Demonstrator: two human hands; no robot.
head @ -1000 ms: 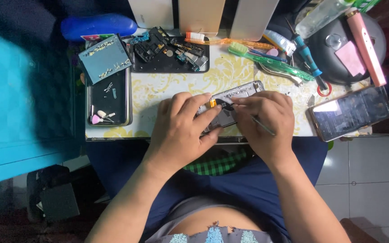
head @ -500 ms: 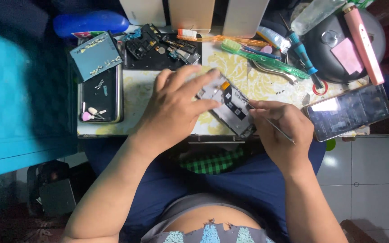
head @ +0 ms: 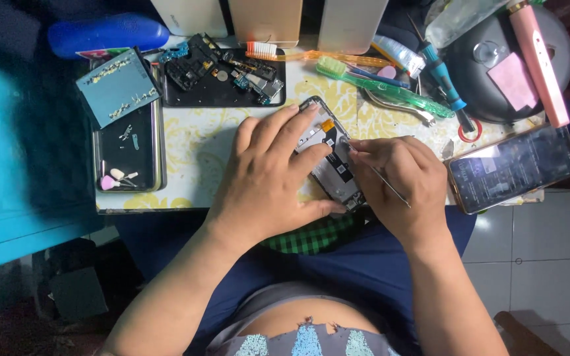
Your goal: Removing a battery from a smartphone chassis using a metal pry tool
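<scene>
Head view: left hand (head: pixel 265 178) now pins opened phone (head: pixel 333 158) lower, right hand (head: pixel 400 181) pinching tweezers (head: pixel 384 183)

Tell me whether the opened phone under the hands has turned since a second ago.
Yes. The opened phone lay nearly crosswise a second ago; now it runs diagonally, its top end swung toward the black parts tray, under the left hand.

bare table (head: pixel 196 142) lies open left of the left hand (head: pixel 268 175), between it and the long tray (head: pixel 156 142). behind the hands, a black mat (head: pixel 222 95), toothbrushes (head: pixel 377 82) and tweezers (head: pixel 397 105) crowd the way; right, a phone (head: pixel 512 168) blocks.
</scene>
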